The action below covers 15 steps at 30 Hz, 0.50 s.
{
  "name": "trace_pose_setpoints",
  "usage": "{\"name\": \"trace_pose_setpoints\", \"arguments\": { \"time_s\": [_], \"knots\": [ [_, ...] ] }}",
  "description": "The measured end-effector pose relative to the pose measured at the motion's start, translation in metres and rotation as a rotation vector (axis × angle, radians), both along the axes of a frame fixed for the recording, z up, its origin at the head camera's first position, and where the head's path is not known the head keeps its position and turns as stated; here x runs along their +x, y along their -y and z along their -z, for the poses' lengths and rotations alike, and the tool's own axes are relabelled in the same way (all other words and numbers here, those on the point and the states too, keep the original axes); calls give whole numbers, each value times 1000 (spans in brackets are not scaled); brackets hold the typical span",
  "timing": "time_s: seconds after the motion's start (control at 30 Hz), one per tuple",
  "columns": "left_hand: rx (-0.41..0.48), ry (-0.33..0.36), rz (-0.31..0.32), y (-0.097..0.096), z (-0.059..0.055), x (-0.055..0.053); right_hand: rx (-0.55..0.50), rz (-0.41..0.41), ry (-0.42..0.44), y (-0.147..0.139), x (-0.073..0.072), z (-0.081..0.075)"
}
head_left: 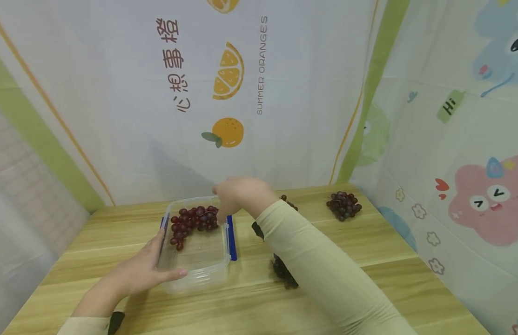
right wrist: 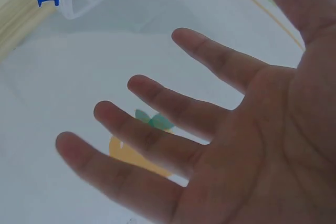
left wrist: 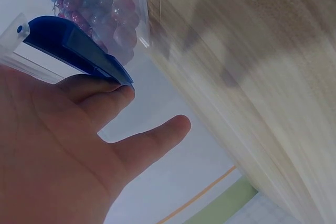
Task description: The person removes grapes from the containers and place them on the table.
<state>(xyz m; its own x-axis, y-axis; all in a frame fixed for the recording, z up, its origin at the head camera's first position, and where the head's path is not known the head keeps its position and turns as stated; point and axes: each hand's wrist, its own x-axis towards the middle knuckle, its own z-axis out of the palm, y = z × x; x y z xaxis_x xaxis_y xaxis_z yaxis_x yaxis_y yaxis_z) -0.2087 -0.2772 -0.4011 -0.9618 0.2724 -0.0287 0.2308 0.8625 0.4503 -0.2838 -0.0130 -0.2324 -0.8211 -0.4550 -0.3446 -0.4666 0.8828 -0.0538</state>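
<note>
A clear plastic container (head_left: 200, 272) with blue side clips (head_left: 232, 238) stands on the table, its top uncovered. Inside, toward its back, lies a bunch of red grapes (head_left: 187, 228). My left hand (head_left: 139, 270) rests along the container's left side, with the thumb over the near left corner. In the left wrist view, its fingers touch the left blue clip (left wrist: 71, 40). Over the back right part of the container is my right hand (head_left: 244, 195). The right wrist view shows that hand's palm (right wrist: 252, 145) with straight, spread fingers and nothing held.
One dark bunch of grapes (head_left: 344, 205) lies at the table's back right. Another dark bunch (head_left: 284, 272) and some grapes (head_left: 290, 203) farther back are partly hidden by my right sleeve (head_left: 317, 256). Behind the wooden table (head_left: 129, 223) hangs a printed cloth (head_left: 284, 139).
</note>
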Motion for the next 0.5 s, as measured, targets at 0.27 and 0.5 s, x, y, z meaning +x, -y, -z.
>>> {"name": "trace_pose_setpoints", "arguments": {
  "time_s": [0.27, 0.5],
  "knots": [
    [-7, 0, -26, 3, 2, 3, 43, 6, -6, 36, 2, -4],
    [-6, -24, -31, 10, 6, 7, 55, 11, -58, 77, 3, 2]
  ]
}}
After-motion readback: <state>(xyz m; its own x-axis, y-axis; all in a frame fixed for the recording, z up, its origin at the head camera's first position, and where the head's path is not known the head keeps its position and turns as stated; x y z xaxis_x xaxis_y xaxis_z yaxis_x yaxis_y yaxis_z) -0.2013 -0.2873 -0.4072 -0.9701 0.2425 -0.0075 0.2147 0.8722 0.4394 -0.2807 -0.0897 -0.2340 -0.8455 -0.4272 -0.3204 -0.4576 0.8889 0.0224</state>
